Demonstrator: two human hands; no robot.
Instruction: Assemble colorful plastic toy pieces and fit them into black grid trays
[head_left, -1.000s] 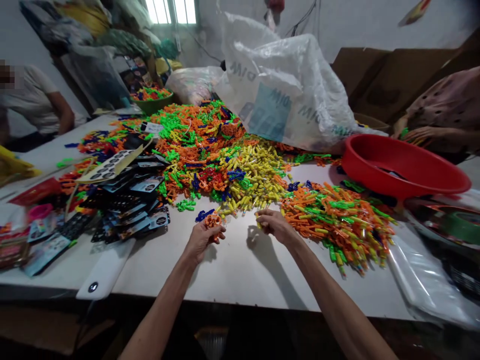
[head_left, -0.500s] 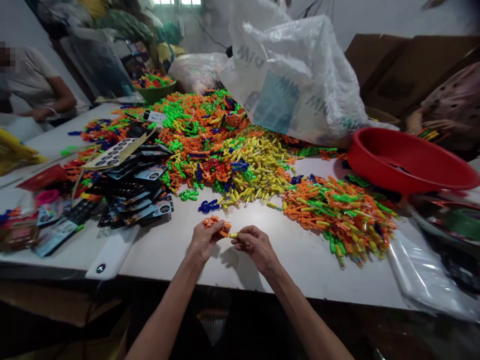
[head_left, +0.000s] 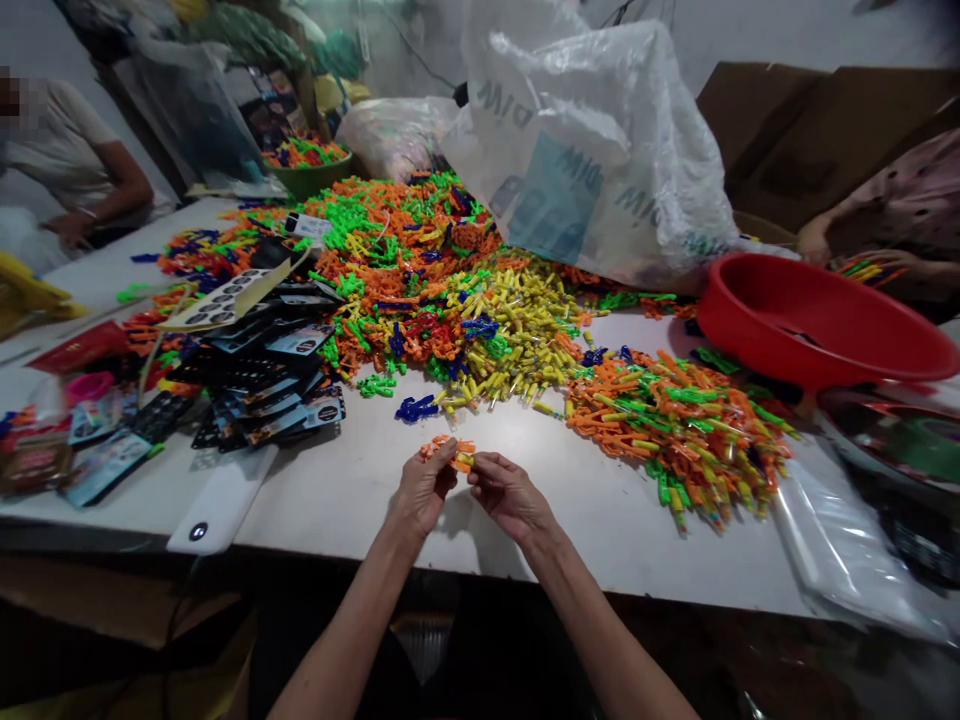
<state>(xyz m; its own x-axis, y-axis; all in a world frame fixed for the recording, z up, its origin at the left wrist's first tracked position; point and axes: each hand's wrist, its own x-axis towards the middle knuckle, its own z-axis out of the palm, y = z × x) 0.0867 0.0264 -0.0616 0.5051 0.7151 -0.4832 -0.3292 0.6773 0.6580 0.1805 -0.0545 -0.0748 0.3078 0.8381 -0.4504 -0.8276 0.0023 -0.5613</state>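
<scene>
Head view: left hand [head_left: 424, 492], right hand [head_left: 514, 502], one yellow piece [head_left: 470, 460] between

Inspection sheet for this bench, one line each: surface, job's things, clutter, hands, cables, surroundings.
Surface: white table, much of it covered.
Job's things: orange pieces and a yellow piece in hand; yellow pile behind; mixed pile right.
Clutter: black packets, sticker sheet, red bowl.
Hands: left hand grips orange, right hand pinches yellow; close together.
Cables: dark cable on back wall.
Surroundings: people at both edges, large translucent bag, cardboard.
</scene>
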